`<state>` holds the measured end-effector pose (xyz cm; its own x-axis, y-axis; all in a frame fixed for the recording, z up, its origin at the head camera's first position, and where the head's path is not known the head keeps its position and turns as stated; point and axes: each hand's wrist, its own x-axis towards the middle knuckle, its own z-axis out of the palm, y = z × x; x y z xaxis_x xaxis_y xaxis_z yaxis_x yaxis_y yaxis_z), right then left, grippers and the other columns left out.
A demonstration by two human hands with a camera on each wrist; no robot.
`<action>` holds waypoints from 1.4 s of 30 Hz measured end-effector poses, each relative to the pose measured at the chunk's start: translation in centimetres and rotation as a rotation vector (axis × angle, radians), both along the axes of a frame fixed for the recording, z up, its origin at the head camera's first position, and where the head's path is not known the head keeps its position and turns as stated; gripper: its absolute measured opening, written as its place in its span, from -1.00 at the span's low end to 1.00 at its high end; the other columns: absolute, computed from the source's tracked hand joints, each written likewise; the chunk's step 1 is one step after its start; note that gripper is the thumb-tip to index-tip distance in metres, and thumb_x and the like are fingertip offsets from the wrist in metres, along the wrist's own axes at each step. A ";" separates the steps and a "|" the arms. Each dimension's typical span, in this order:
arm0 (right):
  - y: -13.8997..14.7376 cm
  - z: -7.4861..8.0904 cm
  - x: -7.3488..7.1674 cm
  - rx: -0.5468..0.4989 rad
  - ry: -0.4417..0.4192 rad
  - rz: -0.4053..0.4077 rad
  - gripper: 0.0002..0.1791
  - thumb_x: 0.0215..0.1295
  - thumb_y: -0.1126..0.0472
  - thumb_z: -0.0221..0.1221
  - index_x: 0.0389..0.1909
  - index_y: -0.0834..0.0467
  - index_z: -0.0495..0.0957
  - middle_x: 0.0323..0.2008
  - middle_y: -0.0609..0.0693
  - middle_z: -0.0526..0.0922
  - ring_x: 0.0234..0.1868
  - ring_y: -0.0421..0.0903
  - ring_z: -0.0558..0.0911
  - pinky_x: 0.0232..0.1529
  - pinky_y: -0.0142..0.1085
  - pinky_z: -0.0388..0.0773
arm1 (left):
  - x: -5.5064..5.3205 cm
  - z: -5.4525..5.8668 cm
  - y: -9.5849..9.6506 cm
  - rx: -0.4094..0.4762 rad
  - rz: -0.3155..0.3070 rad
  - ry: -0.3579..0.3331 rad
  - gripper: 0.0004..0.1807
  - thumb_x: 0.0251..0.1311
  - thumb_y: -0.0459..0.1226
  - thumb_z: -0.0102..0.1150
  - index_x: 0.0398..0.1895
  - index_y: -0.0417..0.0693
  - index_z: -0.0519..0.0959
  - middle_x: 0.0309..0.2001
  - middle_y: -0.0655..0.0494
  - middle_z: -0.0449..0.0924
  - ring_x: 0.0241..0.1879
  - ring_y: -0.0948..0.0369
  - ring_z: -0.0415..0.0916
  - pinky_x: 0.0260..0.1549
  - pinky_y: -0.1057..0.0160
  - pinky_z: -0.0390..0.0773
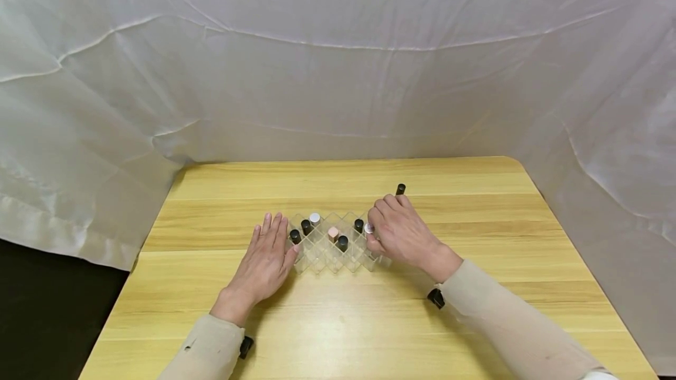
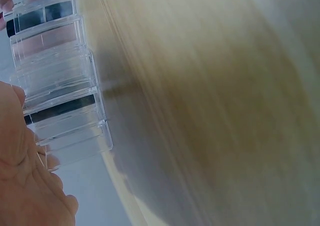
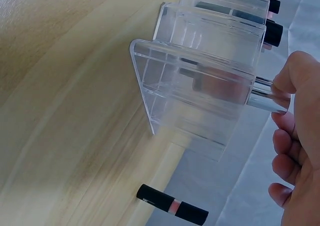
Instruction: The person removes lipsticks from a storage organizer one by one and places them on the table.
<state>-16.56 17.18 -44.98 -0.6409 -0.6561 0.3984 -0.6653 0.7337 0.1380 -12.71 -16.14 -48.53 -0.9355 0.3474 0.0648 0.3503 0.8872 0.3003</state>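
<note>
A clear plastic lipstick organizer [image 1: 318, 264] with diamond-shaped slots stands on the table. My left hand [image 1: 264, 265] lies along its left end, fingers straight, thumb at the front corner. At the right end, my right hand [image 1: 402, 232] pinches the silver top of a lipstick [image 3: 267, 102] between thumb and forefinger. That lipstick's lower part sits inside an end slot, seen through the plastic in the right wrist view. Several other tubes stand in the slots, among them a black lipstick [image 1: 342, 243], a pink-topped lipstick [image 1: 333, 233] and a white-topped tube [image 1: 314, 219].
Beyond my right hand, a loose black lipstick [image 1: 401, 189] with a pinkish band stands on the wooden table [image 1: 338, 321], apart from the organizer. Pale cloth [image 1: 338, 92] hangs behind the table and at both sides.
</note>
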 end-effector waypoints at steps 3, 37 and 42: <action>0.0 0.0 0.0 -0.008 0.009 0.008 -0.80 0.29 0.05 0.22 -0.39 0.07 0.46 -0.41 -0.08 0.41 -0.29 -0.03 0.37 -0.19 -0.19 0.29 | 0.0 0.0 0.0 -0.006 0.000 0.003 -0.19 0.68 0.09 -0.26 0.69 -0.30 -0.04 0.70 -0.24 -0.13 0.71 -0.14 -0.28 0.67 -0.20 -0.19; 0.5 3.7 0.3 -0.088 0.104 0.067 -0.76 0.29 0.04 0.14 -0.34 0.15 0.55 -0.40 -0.01 0.51 -0.31 0.04 0.42 -0.23 -0.14 0.38 | 0.0 0.2 -0.1 -0.024 -0.002 0.012 -0.18 0.68 0.11 -0.29 0.69 -0.30 -0.03 0.70 -0.26 -0.10 0.71 -0.14 -0.28 0.67 -0.21 -0.19; 1.0 4.5 0.2 -0.100 0.089 0.041 -0.75 0.29 0.03 0.15 -0.33 0.16 0.55 -0.39 0.00 0.53 -0.31 0.04 0.43 -0.23 -0.13 0.38 | 0.1 0.2 -0.1 -0.023 0.000 0.008 -0.18 0.68 0.11 -0.29 0.69 -0.30 -0.04 0.70 -0.26 -0.09 0.71 -0.14 -0.28 0.67 -0.20 -0.19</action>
<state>-16.37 18.21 -40.52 -0.5733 -0.6356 0.5171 -0.6837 0.7189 0.1257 -12.63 -16.24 -48.35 -0.9350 0.3490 0.0639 0.3526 0.8939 0.2769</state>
